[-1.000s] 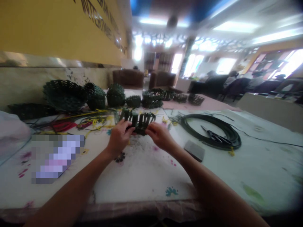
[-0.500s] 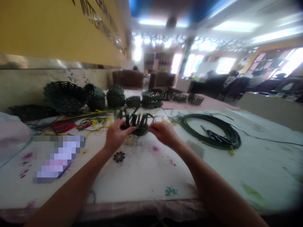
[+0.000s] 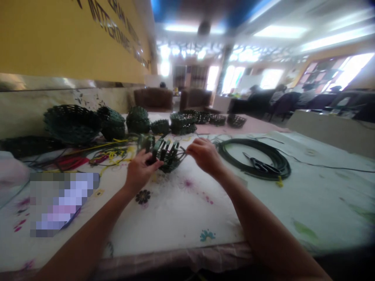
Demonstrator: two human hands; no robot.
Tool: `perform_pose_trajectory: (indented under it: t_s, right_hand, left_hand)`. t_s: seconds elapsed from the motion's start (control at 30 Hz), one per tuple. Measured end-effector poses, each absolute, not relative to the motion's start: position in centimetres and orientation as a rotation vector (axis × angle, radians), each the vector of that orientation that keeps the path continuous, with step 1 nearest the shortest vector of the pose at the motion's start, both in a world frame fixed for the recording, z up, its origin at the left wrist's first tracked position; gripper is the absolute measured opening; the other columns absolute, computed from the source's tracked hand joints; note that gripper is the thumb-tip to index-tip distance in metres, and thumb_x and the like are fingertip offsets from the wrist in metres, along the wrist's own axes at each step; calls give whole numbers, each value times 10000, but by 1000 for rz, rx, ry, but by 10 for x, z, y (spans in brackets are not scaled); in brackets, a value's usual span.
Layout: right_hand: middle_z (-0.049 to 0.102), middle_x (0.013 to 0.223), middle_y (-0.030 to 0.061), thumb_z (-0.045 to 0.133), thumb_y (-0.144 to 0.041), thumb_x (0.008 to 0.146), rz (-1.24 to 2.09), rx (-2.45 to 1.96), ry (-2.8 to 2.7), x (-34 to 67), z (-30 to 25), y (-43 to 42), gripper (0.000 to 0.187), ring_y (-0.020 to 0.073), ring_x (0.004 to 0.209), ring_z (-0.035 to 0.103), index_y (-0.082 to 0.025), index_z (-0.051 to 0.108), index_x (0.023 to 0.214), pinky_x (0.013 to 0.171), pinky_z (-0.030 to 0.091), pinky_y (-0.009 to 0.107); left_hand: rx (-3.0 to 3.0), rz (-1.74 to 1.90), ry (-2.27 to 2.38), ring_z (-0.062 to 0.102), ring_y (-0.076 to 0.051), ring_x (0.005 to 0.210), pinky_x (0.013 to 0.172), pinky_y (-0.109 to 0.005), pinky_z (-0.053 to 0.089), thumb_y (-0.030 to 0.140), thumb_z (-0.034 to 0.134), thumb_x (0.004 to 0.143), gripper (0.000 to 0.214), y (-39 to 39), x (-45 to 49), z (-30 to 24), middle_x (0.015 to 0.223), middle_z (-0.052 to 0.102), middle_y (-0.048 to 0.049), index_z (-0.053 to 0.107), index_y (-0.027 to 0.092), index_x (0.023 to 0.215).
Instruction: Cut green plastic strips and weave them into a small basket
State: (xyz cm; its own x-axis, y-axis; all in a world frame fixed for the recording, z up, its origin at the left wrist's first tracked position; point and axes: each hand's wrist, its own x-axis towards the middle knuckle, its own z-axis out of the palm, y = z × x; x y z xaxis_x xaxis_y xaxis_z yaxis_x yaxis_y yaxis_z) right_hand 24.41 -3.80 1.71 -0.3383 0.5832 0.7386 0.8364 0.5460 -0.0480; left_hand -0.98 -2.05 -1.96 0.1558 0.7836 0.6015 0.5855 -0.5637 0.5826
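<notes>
A small, part-woven basket (image 3: 170,159) of dark green strips is held over the table in front of me, several of its strips standing up loose. My left hand (image 3: 140,167) grips its left side, thumb along the near wall and fingers behind. To the right of the basket, my right hand (image 3: 205,155) is closed in a pinch on a thin strip (image 3: 183,150) that runs out from the basket's side. The fingertips of my right hand are a little apart from the basket wall.
Several woven green baskets (image 3: 137,120) line the table's back. At right lies a coil of dark strip (image 3: 231,162) with scissors (image 3: 259,166) on it. Yellow and dark strands (image 3: 114,152) lie at left, near a blurred-out flat object (image 3: 66,205). People sit far back at right.
My right hand has drawn up and away from the basket, pulling the strip out to the right. The basket has tilted slightly in my left hand. The whole view has shifted a little.
</notes>
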Motion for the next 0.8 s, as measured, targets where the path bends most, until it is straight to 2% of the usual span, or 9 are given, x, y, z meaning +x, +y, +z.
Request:
perform_pose_trajectory:
  t_s: [0.1,0.2,0.47,0.8]
  right_hand:
    - [616,762,46,590,-255,948,-599,-1084,-2061,246,18,-37,240,187,779,477,-179,678,738,763,347,311]
    - [604,758,48,589,-309,952,-617,-1072,-2072,250,18,-34,276,188,777,463,-182,686,726,770,353,312]
    - [638,768,11,651,-245,899,-140,-1362,-2253,260,20,-31,158,127,727,524,-203,733,770,671,332,244]
    - [708,767,-3,621,-204,859,-37,-1578,-2279,251,24,-39,178,120,671,559,-274,783,837,616,320,247]
  left_hand:
    - [2329,1343,1274,531,-116,657,609,-238,406,419,737,782,244,-27,-7,-17,768,530,6,689,187,726]
    - [2425,1306,1182,527,-95,616,584,-225,406,399,734,791,235,-32,-5,-17,793,526,6,677,182,723]
    - [2487,1329,1116,567,-99,618,579,-216,437,422,720,801,252,-33,-3,-20,829,551,-8,657,186,739]
    - [2628,1333,1035,578,-103,633,627,-234,452,457,691,825,281,-26,-7,-28,917,580,-34,662,182,775]
